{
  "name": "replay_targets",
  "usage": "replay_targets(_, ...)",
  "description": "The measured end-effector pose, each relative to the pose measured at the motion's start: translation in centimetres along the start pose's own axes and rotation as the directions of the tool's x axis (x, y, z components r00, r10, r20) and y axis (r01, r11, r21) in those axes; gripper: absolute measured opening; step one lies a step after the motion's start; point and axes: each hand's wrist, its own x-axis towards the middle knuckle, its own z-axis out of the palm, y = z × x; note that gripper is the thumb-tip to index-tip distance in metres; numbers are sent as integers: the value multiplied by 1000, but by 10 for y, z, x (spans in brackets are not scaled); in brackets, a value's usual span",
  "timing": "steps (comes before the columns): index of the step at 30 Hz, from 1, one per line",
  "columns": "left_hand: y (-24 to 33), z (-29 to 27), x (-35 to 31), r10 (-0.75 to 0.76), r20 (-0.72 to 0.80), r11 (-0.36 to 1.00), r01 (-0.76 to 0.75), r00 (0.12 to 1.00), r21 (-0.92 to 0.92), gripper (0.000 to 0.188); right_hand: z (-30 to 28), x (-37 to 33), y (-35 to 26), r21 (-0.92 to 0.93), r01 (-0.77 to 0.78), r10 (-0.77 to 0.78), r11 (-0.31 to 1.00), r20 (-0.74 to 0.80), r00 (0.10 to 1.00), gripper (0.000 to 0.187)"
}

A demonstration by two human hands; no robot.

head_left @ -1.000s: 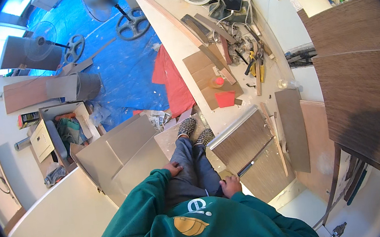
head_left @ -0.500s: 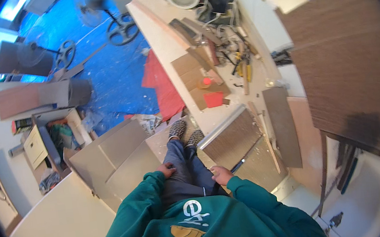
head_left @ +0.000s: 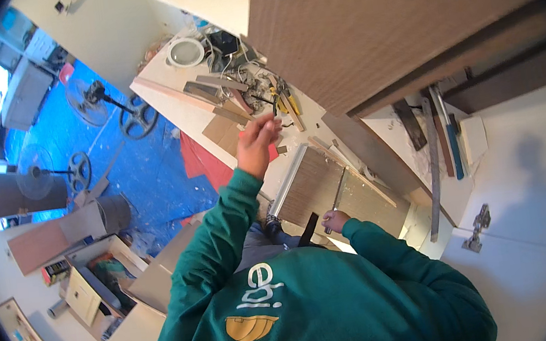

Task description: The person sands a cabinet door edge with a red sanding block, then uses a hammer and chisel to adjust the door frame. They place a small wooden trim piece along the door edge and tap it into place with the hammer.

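Presently, wood strips (head_left: 222, 82) lie loose, and one cannot tell whether the left hand (head_left: 258, 146) or right hand (head_left: 337, 221) grips anything.

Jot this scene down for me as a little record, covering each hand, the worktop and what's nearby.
Left hand: raised, fingers curled; unclear whether it holds anything
Right hand: appears to hold a slim rod
Worktop: round white-rimmed disc, wood strips, yellow-handled tool
Nearby: standing fan on a blue sheet
Clothing: green sweatshirt
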Motion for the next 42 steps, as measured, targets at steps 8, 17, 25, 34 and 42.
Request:
replay_targets(8, 74, 67, 27, -204, 114, 901, 232, 972, -366, 16, 21, -11, 28, 69, 22, -12, 997, -132, 991, 31)
replay_targets(17, 59, 105, -12, -295, 228, 914, 343, 928, -215, 13, 49, -2, 98, 235, -14, 67, 972, -220, 973, 18)
replay_targets(25, 47, 112, -18, -275, 202, 894, 327, 940, -306, 17, 57, 5, 103, 284, -34, 102, 958, -229, 968, 22)
replay_targets(34, 48, 115, -21, -263, 188, 902, 310, 946, -300, 21, 55, 11, 93, 275, -44, 114, 960, -244, 963, 26)
replay_targets(42, 43, 104, -8, -259, 303, 848, 366, 917, -383, 16, 56, -2, 90, 273, -111, 183, 956, -254, 950, 23)
